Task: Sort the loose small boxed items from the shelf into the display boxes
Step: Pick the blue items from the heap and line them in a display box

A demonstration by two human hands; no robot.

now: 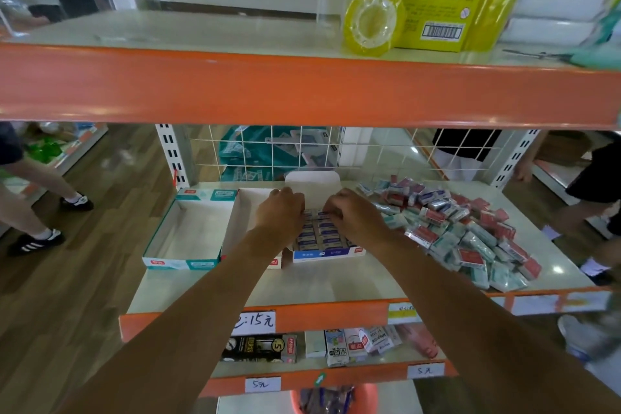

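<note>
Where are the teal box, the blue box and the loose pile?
teal box (188, 235), head view, its bare floor.
blue box (322, 254), head view, its front wall.
loose pile (470, 232), head view, its middle.

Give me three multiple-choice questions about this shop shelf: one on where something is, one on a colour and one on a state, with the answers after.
1. Where does the heap of loose small wrapped boxes lie relative to the blue-fronted cardboard display box?
A) to its left
B) to its right, on the same shelf
C) on the shelf above

2. What colour is the front edge of that shelf?
A) orange
B) green
C) black

3. The teal-trimmed cardboard display box at the left is:
A) empty
B) half filled
C) full

Answers: 1 B, the heap spreads out right of that box. 2 A, the strip is plainly orange. 3 A, its bare white floor shows.
</note>
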